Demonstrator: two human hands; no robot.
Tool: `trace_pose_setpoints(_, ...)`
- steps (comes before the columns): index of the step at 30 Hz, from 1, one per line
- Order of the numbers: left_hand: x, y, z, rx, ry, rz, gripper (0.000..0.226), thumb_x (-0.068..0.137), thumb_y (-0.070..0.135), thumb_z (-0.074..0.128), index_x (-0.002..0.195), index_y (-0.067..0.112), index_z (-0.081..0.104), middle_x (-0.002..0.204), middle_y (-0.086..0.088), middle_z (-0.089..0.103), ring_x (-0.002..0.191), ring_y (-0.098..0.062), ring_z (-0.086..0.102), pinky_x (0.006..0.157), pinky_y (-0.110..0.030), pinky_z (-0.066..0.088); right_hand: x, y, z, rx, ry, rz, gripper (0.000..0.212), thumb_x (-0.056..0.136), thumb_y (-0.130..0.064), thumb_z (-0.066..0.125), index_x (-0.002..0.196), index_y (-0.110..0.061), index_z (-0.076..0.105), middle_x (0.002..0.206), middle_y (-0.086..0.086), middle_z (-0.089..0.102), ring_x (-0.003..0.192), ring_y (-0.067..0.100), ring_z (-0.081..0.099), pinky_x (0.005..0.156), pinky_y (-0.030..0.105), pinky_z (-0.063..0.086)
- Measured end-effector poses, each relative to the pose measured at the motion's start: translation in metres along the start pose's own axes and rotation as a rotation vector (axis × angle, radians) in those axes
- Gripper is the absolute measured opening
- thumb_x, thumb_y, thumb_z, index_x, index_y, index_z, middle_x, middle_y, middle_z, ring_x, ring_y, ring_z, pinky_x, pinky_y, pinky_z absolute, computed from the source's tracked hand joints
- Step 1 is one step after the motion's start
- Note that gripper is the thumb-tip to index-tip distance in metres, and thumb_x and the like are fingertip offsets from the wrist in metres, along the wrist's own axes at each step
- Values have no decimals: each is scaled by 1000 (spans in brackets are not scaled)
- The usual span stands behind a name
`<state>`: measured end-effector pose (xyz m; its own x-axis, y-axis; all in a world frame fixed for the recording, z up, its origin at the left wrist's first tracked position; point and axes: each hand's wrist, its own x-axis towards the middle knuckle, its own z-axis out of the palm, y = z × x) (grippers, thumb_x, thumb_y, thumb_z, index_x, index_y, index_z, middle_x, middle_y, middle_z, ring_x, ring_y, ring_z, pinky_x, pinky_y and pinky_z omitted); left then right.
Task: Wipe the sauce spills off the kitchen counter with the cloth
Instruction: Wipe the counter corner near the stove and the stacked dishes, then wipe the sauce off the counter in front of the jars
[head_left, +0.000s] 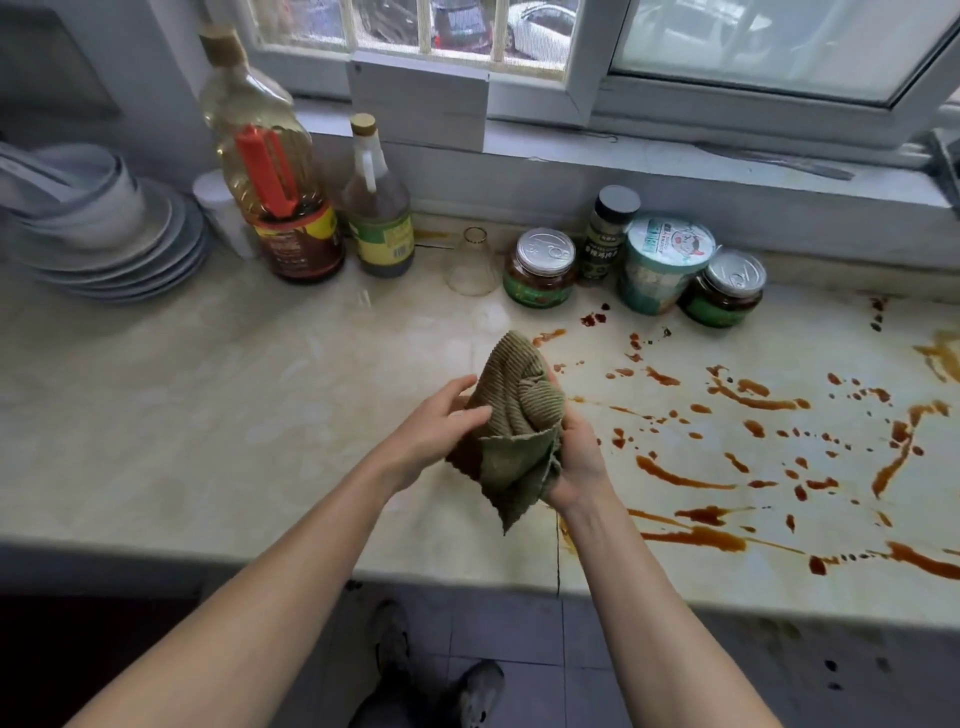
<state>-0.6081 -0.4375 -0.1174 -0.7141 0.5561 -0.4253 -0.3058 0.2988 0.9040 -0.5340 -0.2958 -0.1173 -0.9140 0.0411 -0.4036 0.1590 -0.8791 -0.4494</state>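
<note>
Cloth (511, 421): olive, ribbed, bunched; held above the worktop (208, 374), left of the sauce spills (727, 457).
Left hand (441, 431): fingers curled against the cloth's left side.
Right hand (579, 462): clasps the cloth's right side from beneath.
Sauce spills: brown streaks, right of the cloth.

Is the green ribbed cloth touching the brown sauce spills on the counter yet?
Apart. The head view shows the green ribbed cloth bunched in both hands, left of the brown sauce spills.
</note>
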Motion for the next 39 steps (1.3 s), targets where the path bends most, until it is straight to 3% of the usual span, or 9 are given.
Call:
trace_pose_setpoints(3, 4, 6, -6, -108, 99, -37, 18, 89, 21, 62, 106, 26, 62, 102, -5, 70, 80, -10, 68, 61, -22, 51, 3, 12, 10, 57, -39, 120, 52, 95, -31, 41, 138, -3, 47, 141, 26, 44, 132, 39, 41, 114, 51, 27)
trace_pose_setpoints(9, 2, -3, -22, 65, 285, -72, 13, 84, 16, 65, 75, 21, 57, 83, -9, 63, 75, -24, 57, 58, -29, 41, 7, 21, 8, -7, -24, 150, 82, 88, -65, 45, 133, 3, 51, 137, 29, 49, 127, 39, 49, 109, 49, 38)
trace_pose_setpoints(14, -7, 3, -35, 247, 355, -49, 11, 87, 28, 57, 79, 23, 52, 90, -7, 66, 86, -24, 61, 68, -36, 45, 13, 17, 0, -476, 206, 131, 36, 86, -25, 68, 118, -10, 65, 116, 14, 66, 101, 27, 65, 80, 37, 56)
trace_pose_setpoints(19, -17, 5, -39, 171, 271, -134, 14, 89, 29, 56, 82, 18, 52, 96, -10, 65, 89, -25, 63, 71, -40, 53, 19, -3, -4, -719, 434, 28, 17, 92, -9, 56, 105, -10, 67, 94, 8, 69, 82, 18, 64, 60, 29, 52)
trace_pose_setpoints(24, -30, -1, -21, 40, -145, -292, 27, 95, 29, 52, 112, 9, 58, 108, -9, 67, 91, -20, 68, 77, -41, 58, 36, -39, 19, -1330, 386, -257, 22, 94, -11, 45, 100, -16, 66, 102, 2, 63, 101, 18, 57, 84, 33, 49)
trace_pose_setpoints(29, -40, 3, -34, 297, -672, -557, 44, 87, 42, 62, 114, 7, 65, 113, -9, 70, 99, -24, 70, 76, -39, 59, 70, -51, 62, -2095, -213, 97, 24, 91, -21, 54, 108, -28, 68, 111, -2, 62, 103, 17, 55, 79, 29, 43)
trace_pose_setpoints(32, -37, 5, -41, 376, -435, -552, 34, 90, 35, 57, 97, 4, 69, 92, -10, 75, 84, -23, 73, 57, -24, 55, 86, -17, 57, -2349, -165, -183, 38, 90, -31, 59, 127, -31, 55, 131, -4, 54, 122, 21, 47, 100, 41, 36)
trace_pose_setpoints(35, -27, -3, -52, 397, 46, -421, 24, 90, 19, 53, 81, 5, 69, 74, -11, 74, 64, -20, 72, 45, -20, 49, 65, 8, 24, -2100, 244, -644, 35, 87, -29, 61, 122, -23, 59, 126, 1, 54, 119, 24, 46, 100, 41, 34)
trace_pose_setpoints(39, -17, -15, -61, 477, 379, -270, 14, 86, 13, 53, 80, 13, 66, 67, -5, 71, 56, -17, 70, 49, -27, 56, 37, 58, -23, -2112, 465, -500, 41, 95, -44, 43, 131, -27, 50, 143, 3, 43, 136, 22, 31, 114, 52, 16)
